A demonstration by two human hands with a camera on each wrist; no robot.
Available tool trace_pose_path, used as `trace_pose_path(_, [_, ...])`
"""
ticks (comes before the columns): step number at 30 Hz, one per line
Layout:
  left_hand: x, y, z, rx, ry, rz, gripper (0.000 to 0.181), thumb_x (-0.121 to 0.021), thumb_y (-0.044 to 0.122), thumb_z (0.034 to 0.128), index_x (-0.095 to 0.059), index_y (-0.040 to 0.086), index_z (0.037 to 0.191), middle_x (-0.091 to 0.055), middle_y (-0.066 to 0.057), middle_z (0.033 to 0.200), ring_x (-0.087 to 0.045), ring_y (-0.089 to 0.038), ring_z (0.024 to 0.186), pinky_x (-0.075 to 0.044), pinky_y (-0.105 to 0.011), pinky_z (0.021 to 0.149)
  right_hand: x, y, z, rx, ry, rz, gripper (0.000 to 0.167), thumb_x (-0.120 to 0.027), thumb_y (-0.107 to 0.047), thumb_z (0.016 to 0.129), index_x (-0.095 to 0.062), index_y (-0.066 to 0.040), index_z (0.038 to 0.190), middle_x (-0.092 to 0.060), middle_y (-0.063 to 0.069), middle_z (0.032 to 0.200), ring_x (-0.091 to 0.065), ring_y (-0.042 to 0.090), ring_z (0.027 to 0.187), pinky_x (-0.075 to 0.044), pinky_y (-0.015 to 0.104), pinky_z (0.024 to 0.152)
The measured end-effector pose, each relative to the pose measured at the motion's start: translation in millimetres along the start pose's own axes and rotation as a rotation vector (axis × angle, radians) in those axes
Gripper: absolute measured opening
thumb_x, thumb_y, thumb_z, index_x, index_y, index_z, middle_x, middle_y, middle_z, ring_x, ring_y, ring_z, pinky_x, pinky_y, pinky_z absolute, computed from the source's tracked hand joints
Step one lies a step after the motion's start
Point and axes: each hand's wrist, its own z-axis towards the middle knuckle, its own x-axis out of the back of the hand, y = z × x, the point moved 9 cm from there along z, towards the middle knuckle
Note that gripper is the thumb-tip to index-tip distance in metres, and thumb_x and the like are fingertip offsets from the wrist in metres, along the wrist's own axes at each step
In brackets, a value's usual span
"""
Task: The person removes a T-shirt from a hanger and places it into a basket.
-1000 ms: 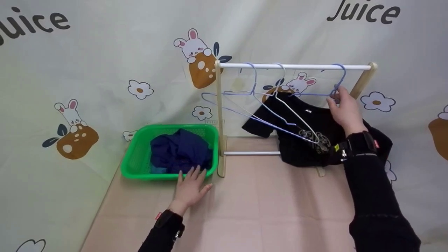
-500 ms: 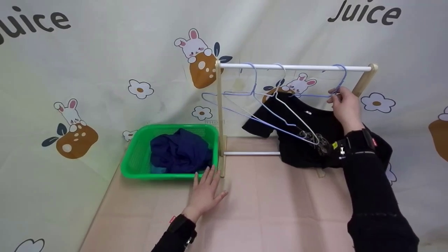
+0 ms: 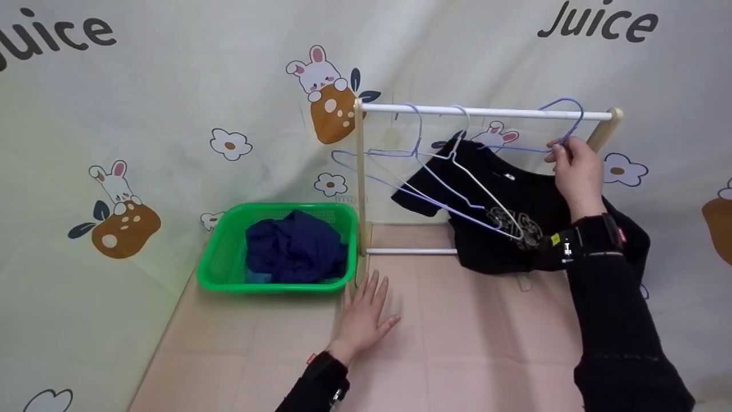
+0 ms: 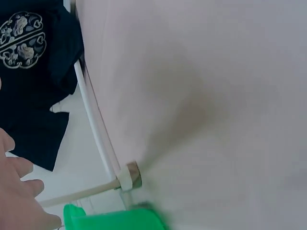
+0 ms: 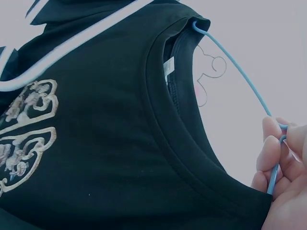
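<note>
the right hand (image 3: 579, 171) pinches a blue hanger (image 3: 581, 117) near the white bar (image 3: 503, 113), the black shirt (image 3: 534, 197) hanging on it, while the left hand (image 3: 361, 321) has its fingers (image 3: 371, 286) spread near the green basket (image 3: 280, 289)

At the back left corner of the table (image 3: 457, 343) stands a green basket (image 3: 257, 289) with mesh sides. A crumpled dark blue cloth (image 3: 297, 246) lies in its middle and right, a small teal patch (image 3: 259, 278) showing at the cloth's front left. To the basket's right hang a blue hanger (image 3: 420, 127) and a white hanger (image 3: 456, 147), side by side, their lower parts crossing in view. The table's cover is pale pink, faintly creased. A pale backdrop (image 3: 183, 86) rises beyond the table's back and left edges, printed with rabbits (image 3: 316, 77) on brown fruit, white flowers (image 3: 230, 144) with brown centres, and the black word "Juice" (image 3: 600, 22).
</note>
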Motion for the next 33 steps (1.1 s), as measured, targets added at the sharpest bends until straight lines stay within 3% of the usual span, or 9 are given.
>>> trace_pose_path(4, [-9.5, 11.3, -0.2, 0.01, 0.001, -0.032, 0.08, -0.054, 0.056, 0.0948, -0.032, 0.008, 0.155, -0.024, -0.015, 0.161, -0.022, -0.037, 0.146, -0.02, -0.067, 0.11, 6, -3, 0.9, 0.021, 0.03, 0.03, 0.034, -0.045, -0.028, 0.106, -0.064, -0.003, 0.117, -0.07, 0.011, 0.098, -0.053, 0.003, 0.079, -0.038, 0.023, 0.072])
trace_pose_path(10, [-16.4, 21.1, -2.0, 0.045, 0.066, -0.11, 0.081, -0.061, 0.052, 0.0924, -0.034, 0.005, 0.153, -0.027, -0.018, 0.159, -0.025, -0.039, 0.145, -0.024, -0.068, 0.107, 7, 1, -14.0, 0.1, 0.101, 0.064, 0.029, -0.05, -0.024, 0.105, -0.067, -0.001, 0.111, -0.071, 0.014, 0.092, -0.053, -0.003, 0.074, -0.035, 0.021, 0.067])
trace_pose_path(16, [-17.9, 24.9, -3.5, 0.064, 0.1, -0.138, 0.081, -0.061, 0.053, 0.0917, -0.036, 0.005, 0.152, -0.03, -0.019, 0.158, -0.026, -0.038, 0.144, -0.025, -0.068, 0.106, -8, 33, -40.3, 0.099, 0.099, 0.128, 0.029, -0.052, -0.022, 0.104, -0.068, 0.002, 0.107, -0.069, 0.011, 0.085, -0.05, -0.01, 0.069, -0.036, 0.017, 0.068])
trace_pose_path(26, [-17.7, 27.3, -1.0, 0.059, 0.107, -0.161, 0.081, -0.062, 0.051, 0.0915, -0.035, 0.005, 0.152, -0.029, -0.019, 0.158, -0.024, -0.038, 0.145, -0.024, -0.069, 0.106, -41, 92, -93.2, -0.041, 0.04, 0.193, 0.029, -0.049, -0.02, 0.105, -0.066, 0.004, 0.105, -0.068, 0.009, 0.083, -0.052, -0.002, 0.069, -0.038, 0.019, 0.066])
trace_pose_path(30, [-17.9, 25.4, -1.6, 0.069, 0.107, -0.151, 0.081, -0.062, 0.053, 0.0915, -0.036, 0.006, 0.152, -0.029, -0.018, 0.158, -0.025, -0.038, 0.144, -0.025, -0.068, 0.107, -51, 108, -112.5, -0.052, 0.045, 0.202, 0.025, -0.052, -0.017, 0.104, -0.067, 0.004, 0.104, -0.068, 0.004, 0.081, -0.052, -0.005, 0.069, -0.039, 0.016, 0.066])
trace_pose_path(33, [-18.2, 25.4, -2.4, 0.067, 0.113, -0.146, 0.081, -0.062, 0.053, 0.0914, -0.037, 0.006, 0.152, -0.031, -0.018, 0.158, -0.026, -0.038, 0.144, -0.025, -0.068, 0.106, -58, 117, -125.4, -0.042, 0.046, 0.22, 0.022, -0.053, -0.013, 0.103, -0.067, 0.004, 0.103, -0.068, 0.008, 0.081, -0.052, -0.005, 0.068, -0.04, 0.014, 0.066])
